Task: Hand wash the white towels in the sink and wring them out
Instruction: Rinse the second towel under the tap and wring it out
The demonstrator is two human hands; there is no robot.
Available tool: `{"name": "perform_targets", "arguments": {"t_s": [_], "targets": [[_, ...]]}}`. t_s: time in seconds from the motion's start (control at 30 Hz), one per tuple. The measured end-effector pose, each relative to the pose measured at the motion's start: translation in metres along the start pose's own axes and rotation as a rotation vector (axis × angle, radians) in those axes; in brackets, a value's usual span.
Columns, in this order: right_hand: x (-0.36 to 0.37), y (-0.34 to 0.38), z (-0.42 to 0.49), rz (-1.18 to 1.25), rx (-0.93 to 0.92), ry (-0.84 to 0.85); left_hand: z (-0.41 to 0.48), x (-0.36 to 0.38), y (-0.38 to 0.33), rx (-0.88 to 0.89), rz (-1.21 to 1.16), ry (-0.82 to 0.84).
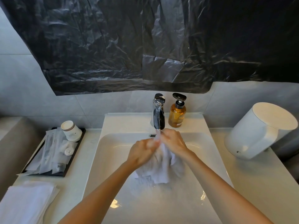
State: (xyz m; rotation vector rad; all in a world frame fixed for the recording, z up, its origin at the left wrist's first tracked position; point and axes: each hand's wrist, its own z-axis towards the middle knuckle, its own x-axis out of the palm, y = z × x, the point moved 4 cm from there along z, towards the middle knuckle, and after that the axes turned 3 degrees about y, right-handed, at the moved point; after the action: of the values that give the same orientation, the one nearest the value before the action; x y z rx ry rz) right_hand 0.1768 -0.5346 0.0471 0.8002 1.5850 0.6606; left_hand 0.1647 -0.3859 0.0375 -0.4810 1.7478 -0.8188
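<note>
A wet white towel (161, 167) hangs bunched over the white sink (103, 159), its lower end trailing toward the basin floor. My left hand (142, 152) grips its upper part from the left. My right hand (173, 141) grips the top of the same towel from the right, close against the left hand. Both hands are under the chrome faucet (157, 113), and a thin stream of water runs down onto them. Several folded white towels (24, 202) lie stacked on the counter at the lower left.
An amber pump soap bottle (177, 112) stands right of the faucet. A black tray (53, 152) with wrapped toiletries and stacked paper cups (71, 130) sits left of the sink. A white cylindrical container (260, 130) stands at right. Black plastic sheeting (145, 42) covers the wall above.
</note>
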Motion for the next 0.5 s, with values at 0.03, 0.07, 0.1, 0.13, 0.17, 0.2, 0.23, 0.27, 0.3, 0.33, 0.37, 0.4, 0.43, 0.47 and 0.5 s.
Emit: {"name": "perform_targets", "arguments": {"t_s": [0.03,0.07,0.1,0.13,0.17,0.2,0.23,0.27,0.3,0.33,0.37,0.4,0.43,0.47,0.5], "targets": [[-0.002,-0.003,-0.003,0.116,-0.007,-0.021,0.001,0.0,0.0,-0.026,-0.173,-0.021],[-0.004,-0.005,-0.006,0.253,0.003,-0.025,0.0,0.001,-0.001,-0.047,-0.333,-0.028],[-0.002,-0.008,-0.007,0.39,0.05,-0.007,0.0,0.001,-0.003,-0.063,-0.474,-0.016],[0.001,-0.012,-0.008,0.52,0.103,0.028,-0.001,0.001,-0.005,-0.071,-0.569,0.005],[0.001,-0.013,-0.011,0.603,0.141,0.083,-0.001,0.002,-0.007,-0.072,-0.621,0.028],[0.002,-0.015,-0.013,0.671,0.161,0.124,-0.002,0.004,-0.008,-0.073,-0.655,0.056],[0.001,-0.016,-0.016,0.724,0.187,0.132,-0.002,0.006,-0.008,-0.083,-0.695,0.081],[0.001,-0.02,-0.019,0.774,0.22,0.115,-0.003,0.008,-0.007,-0.106,-0.748,0.113],[-0.001,-0.021,-0.024,0.787,0.246,0.056,-0.003,0.01,-0.007,-0.131,-0.828,0.146],[-0.003,-0.026,-0.025,0.77,0.263,-0.037,-0.003,0.012,-0.008,-0.158,-0.919,0.167],[-0.005,-0.03,-0.028,0.758,0.286,-0.133,-0.003,0.014,-0.007,-0.192,-1.011,0.173],[-0.007,-0.034,-0.029,0.807,0.294,-0.213,-0.004,0.014,-0.008,-0.232,-1.086,0.159],[-0.009,-0.037,-0.03,0.891,0.31,-0.257,-0.005,0.013,-0.006,-0.271,-1.137,0.133],[-0.01,-0.04,-0.029,0.989,0.324,-0.262,-0.007,0.014,-0.005,-0.309,-1.141,0.092],[-0.012,-0.041,-0.028,1.059,0.323,-0.227,-0.009,0.013,-0.002,-0.332,-1.1,0.05]]}}
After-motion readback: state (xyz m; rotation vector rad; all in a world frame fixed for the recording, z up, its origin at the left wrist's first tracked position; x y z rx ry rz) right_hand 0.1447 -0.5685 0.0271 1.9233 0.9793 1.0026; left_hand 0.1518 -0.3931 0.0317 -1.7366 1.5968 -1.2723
